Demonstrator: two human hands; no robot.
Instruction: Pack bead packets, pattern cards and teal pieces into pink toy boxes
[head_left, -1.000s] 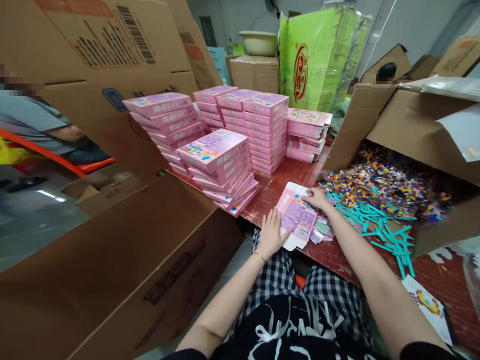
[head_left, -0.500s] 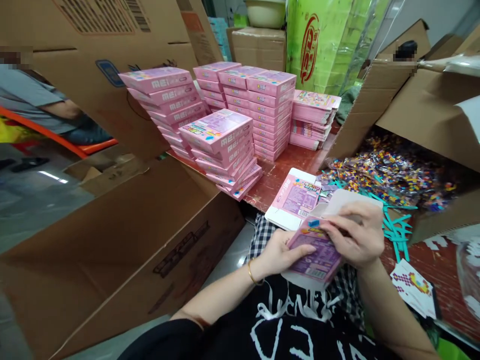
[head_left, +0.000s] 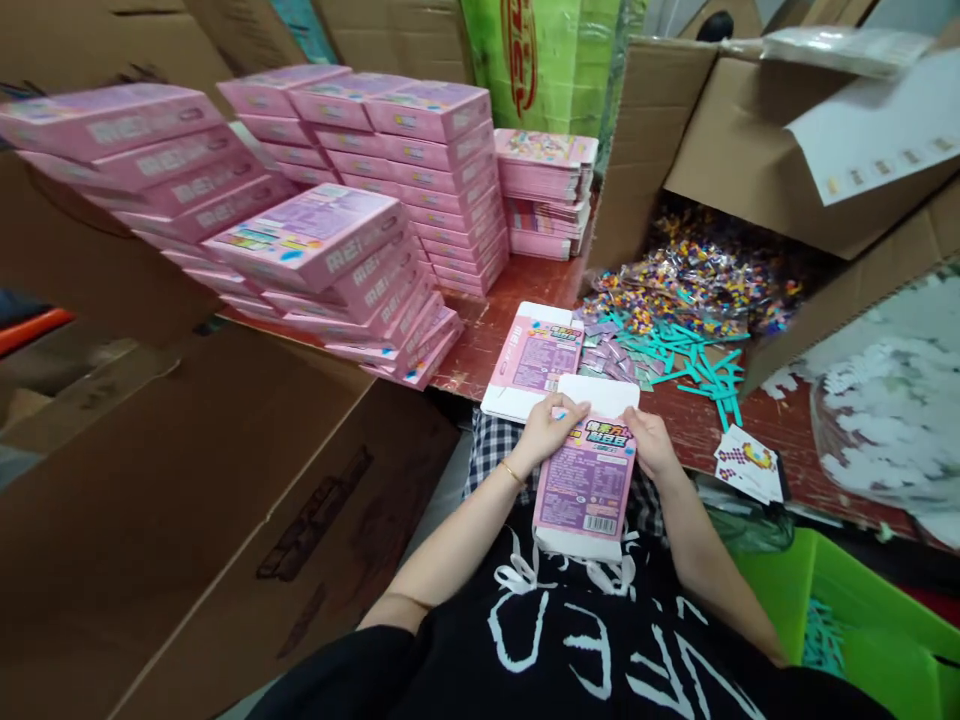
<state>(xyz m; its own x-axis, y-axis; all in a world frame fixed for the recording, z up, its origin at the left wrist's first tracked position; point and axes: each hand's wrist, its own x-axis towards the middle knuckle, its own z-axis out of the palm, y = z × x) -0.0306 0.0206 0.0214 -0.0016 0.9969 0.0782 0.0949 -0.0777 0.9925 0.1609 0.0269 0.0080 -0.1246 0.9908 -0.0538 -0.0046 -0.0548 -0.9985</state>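
A pink and purple carton (head_left: 585,480) lies upright over my lap, its white top flap (head_left: 600,393) raised and a white flap showing at the bottom. My left hand (head_left: 551,428) grips its upper left edge, thumb across the front. On the upper right edge, my right hand (head_left: 649,440) pinches the cardboard. Just beyond, a flat pink carton (head_left: 532,355) rests at the table edge. Small purple packets (head_left: 611,352) and turquoise plastic sticks (head_left: 709,370) lie to its right.
Stacks of pink boxes (head_left: 300,235) stand at left, with flat cartons (head_left: 544,190) behind. An open cardboard box holds bagged colourful beads (head_left: 697,270). At right are white pieces in a bag (head_left: 877,390), printed cards (head_left: 750,462) and a green bin (head_left: 802,570).
The view has swung right and down. The held carton has turned straighter, its printed face now uncovered. My right hand has moved from across its top to its right edge.
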